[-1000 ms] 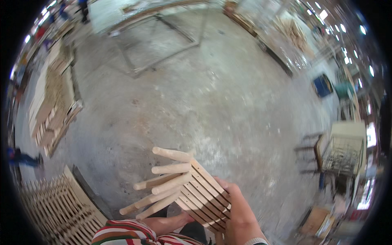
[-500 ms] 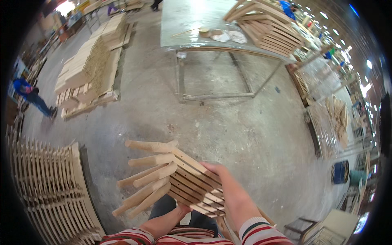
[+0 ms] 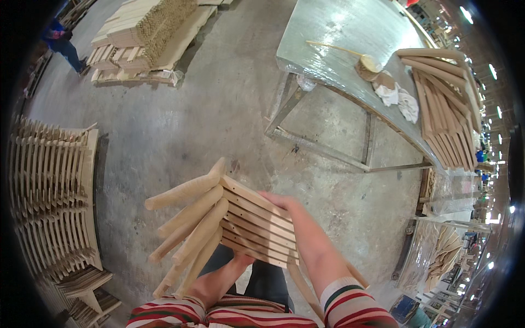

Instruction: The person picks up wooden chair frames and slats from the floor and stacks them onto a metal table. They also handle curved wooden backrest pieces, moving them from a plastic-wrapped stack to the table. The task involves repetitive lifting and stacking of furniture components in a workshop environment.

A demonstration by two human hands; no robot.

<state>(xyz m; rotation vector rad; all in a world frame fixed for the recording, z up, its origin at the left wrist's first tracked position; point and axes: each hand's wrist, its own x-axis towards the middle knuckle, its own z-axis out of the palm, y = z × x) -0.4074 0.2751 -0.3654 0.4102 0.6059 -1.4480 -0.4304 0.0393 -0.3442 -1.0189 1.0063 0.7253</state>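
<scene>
Wood bundle (image 3: 257, 223): bent pale pieces side by side, small holes along the flat parts, held above the floor (image 3: 164, 126) in front of your torso. Rounded ends angle off to your left; other lengths run down past your right forearm.
Left grip (image 3: 240, 258): yours, grasping the bundle's near edge from below; most fingers hidden.
Right grip (image 3: 280, 201): yours, clamped on the bundle's far edge toward the right; fingertips out of sight.
Sleeves (image 3: 355, 309): red, white and green stripes, ending on your forearms.
Slatted stack (image 3: 52, 186): to your left, apart from the bundle; curved wood strips in rows.
Counter (image 3: 333, 27): ahead, right of centre; shiny top, metal frame.
Counter load: bent-wood pile (image 3: 445, 115) at the right end; round tan container (image 3: 369, 64), white cloths (image 3: 399, 98) and thin stick (image 3: 333, 46) nearer you.
Pallet stack (image 3: 139, 27): ahead left, pale lumber.
Co-worker (image 3: 66, 48): far left, blue top.
Wrapped pile (image 3: 421, 257): right, under clear film.
</scene>
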